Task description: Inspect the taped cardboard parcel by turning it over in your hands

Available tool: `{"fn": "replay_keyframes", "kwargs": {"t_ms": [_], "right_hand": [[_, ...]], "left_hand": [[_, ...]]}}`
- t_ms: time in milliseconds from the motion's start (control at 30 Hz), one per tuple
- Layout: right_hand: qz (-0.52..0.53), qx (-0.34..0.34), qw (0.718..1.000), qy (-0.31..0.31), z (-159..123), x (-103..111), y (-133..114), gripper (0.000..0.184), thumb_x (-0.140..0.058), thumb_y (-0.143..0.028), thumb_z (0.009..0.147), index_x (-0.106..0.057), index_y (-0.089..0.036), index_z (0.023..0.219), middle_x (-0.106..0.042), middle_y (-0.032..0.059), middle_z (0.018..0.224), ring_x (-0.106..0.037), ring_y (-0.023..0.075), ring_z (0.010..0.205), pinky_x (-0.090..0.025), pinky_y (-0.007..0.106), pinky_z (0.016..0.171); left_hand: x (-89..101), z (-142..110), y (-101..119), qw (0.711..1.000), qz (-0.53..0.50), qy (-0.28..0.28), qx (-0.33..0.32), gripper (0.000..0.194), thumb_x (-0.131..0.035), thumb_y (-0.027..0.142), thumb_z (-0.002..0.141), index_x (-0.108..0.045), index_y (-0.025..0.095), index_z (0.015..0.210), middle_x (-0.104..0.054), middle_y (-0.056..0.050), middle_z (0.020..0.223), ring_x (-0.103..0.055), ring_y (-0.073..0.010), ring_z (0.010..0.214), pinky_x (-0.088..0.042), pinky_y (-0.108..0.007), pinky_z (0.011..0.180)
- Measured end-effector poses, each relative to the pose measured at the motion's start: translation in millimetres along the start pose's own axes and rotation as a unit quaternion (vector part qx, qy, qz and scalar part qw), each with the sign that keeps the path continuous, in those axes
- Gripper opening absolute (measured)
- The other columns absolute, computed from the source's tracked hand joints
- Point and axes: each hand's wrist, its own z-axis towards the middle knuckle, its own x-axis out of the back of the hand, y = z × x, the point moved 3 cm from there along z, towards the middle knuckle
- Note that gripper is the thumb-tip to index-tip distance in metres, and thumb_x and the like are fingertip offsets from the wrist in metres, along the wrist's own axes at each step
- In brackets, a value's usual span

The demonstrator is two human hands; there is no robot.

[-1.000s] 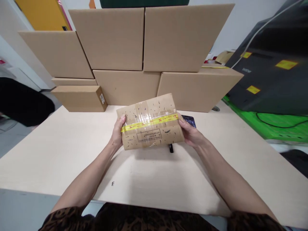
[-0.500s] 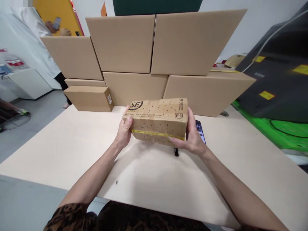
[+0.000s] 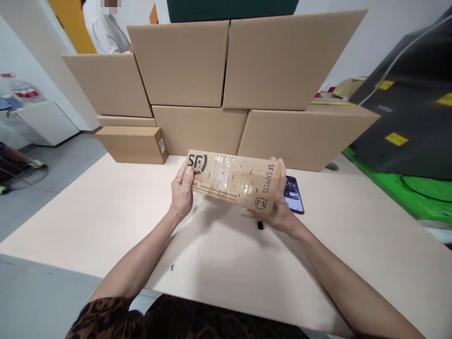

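I hold a small brown cardboard parcel (image 3: pixel 233 181) printed with a courier logo above the pale table (image 3: pixel 106 221). My left hand (image 3: pixel 181 193) grips its left end, fingers closed round the edge. Its right end rests in my right hand (image 3: pixel 278 207), thumb on top. Clear tape shines across the face turned towards me. A phone (image 3: pixel 294 195) with a lit screen lies on the table just right of my right hand. A small black object (image 3: pixel 260 225) lies under the parcel's right end.
A wall of large plain cardboard boxes (image 3: pixel 183 66) is stacked along the table's far edge, with a smaller box (image 3: pixel 132 145) at its left foot. A black machine (image 3: pixel 409 108) on a green base stands to the right. A person in white (image 3: pixel 106 33) stands behind the boxes.
I have rolled the parcel towards me: the yellow-taped face went underneath and the logo face now shows. The view shifted slightly and a person came into sight at the back left.
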Motion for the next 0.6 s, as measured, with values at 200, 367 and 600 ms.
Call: {"fn": "replay_keyframes", "kwargs": {"t_ms": [200,367,600], "right_hand": [[0.164,-0.063,0.984,0.001,-1.8,-8.4,-0.8,0.156,-0.089,-0.079,0.061,0.017,-0.041,0.169,0.000,0.0089,0.183,-0.021,0.0400,0.167,-0.032,0.063,0.131],[0.337,-0.136,0.924,0.115,-1.9,-21.4,-4.0,0.136,-0.082,-0.090,0.056,-0.020,-0.043,0.168,-0.036,0.0064,0.175,-0.037,0.0349,0.162,-0.037,0.061,0.128],[0.535,-0.342,0.725,0.267,-0.4,-21.5,-4.9,0.064,-0.073,-0.080,0.078,-0.075,-0.028,0.115,-0.082,0.0056,0.124,-0.072,0.0323,0.130,-0.061,0.054,0.106]], "left_hand": [[5.6,1.3,-1.7,0.994,0.083,-0.009,-0.068,0.047,-0.064,0.056,0.101,-0.072,0.028,0.138,-0.074,-0.007,0.142,-0.064,-0.0262,0.139,-0.050,-0.046,0.122],[11.2,-3.0,-4.9,0.982,0.145,0.006,-0.119,0.045,-0.063,0.054,0.102,-0.071,0.032,0.141,-0.073,-0.005,0.145,-0.062,-0.0258,0.143,-0.044,-0.047,0.128],[3.4,-15.1,11.6,0.926,0.207,-0.119,-0.293,0.047,-0.056,0.039,0.108,-0.056,0.039,0.155,-0.060,-0.002,0.161,-0.056,-0.0251,0.150,-0.044,-0.044,0.129]]}}
